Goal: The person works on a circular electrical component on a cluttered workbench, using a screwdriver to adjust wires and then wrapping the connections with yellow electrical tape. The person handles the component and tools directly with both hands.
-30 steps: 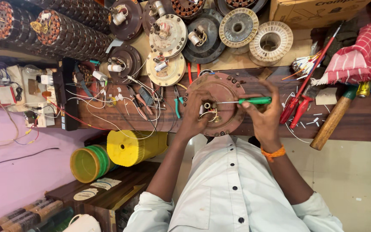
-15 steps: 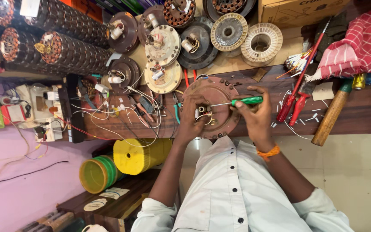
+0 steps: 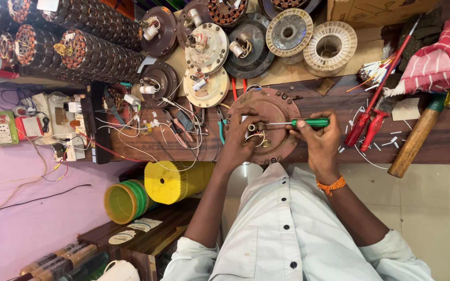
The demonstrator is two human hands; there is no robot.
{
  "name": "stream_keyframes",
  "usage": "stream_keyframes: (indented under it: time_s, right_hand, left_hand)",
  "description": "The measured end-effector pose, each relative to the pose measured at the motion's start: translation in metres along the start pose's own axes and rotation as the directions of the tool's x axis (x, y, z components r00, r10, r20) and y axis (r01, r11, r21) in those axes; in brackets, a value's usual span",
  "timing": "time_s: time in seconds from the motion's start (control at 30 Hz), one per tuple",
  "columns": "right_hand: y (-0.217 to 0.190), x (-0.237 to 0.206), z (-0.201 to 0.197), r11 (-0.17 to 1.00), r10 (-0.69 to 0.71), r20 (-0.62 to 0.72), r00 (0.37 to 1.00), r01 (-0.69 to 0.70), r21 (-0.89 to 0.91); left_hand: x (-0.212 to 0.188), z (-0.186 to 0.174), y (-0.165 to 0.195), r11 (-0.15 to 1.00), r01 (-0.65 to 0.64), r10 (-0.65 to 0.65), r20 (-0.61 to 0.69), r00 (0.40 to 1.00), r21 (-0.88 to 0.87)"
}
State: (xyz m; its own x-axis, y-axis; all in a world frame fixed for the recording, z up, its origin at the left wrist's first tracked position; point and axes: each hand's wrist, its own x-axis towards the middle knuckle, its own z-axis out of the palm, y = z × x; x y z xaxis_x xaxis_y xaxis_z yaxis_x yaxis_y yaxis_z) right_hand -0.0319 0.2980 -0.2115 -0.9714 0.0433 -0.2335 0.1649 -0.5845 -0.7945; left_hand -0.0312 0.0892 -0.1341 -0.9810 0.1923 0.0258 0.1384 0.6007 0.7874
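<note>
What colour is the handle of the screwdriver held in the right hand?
Green, on the screwdriver in the right hand; clearest in the head view.

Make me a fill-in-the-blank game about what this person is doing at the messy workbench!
1. The right hand holds a screwdriver with a ____ handle.
2. The left hand rests on a round ____ motor cover.
3. The right wrist wears an ____ band.
4. The wooden-handled hammer lies to the ____ of the red pliers.

Missing words: green; brown; orange; right
</note>
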Motion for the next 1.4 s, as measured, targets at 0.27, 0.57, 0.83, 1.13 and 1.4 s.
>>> stream_keyframes:
  time_s: [0.27, 0.57, 0.83, 1.13, 1.4]
  right_hand:
    - [0.001, -0.008, -0.001, 0.949, -0.254, 0.150, 0.956, 0.276, -0.151]
    - [-0.014, 0.004, -0.009, 0.959, -0.102, 0.191, 0.976, 0.147, -0.243]
    - [-0.024, 0.010, 0.005, 0.683, -0.264, 0.202, 0.943, 0.331, -0.651]
    - [-0.015, 0.020, 0.018, 0.901, -0.091, 0.157, 0.983, 0.148, -0.407]
    - [-0.012, 0.030, 0.003, 0.958, -0.083, 0.295, 0.952, 0.158, -0.241]
  left_hand:
    - [-0.002, 0.000, -0.006, 1.000, 0.019, -0.019, 0.006, 1.000, -0.003]
    - [-0.007, 0.007, -0.025, 0.998, -0.018, 0.017, -0.009, 1.000, -0.058]
    - [-0.001, 0.005, -0.026, 0.984, -0.178, 0.175, -0.171, 0.970, -0.001]
    - [-0.001, 0.000, -0.038, 0.955, -0.294, 0.284, -0.211, 0.935, -0.020]
    - [-0.006, -0.006, -0.039, 0.974, -0.223, 0.224, -0.208, 0.952, 0.030]
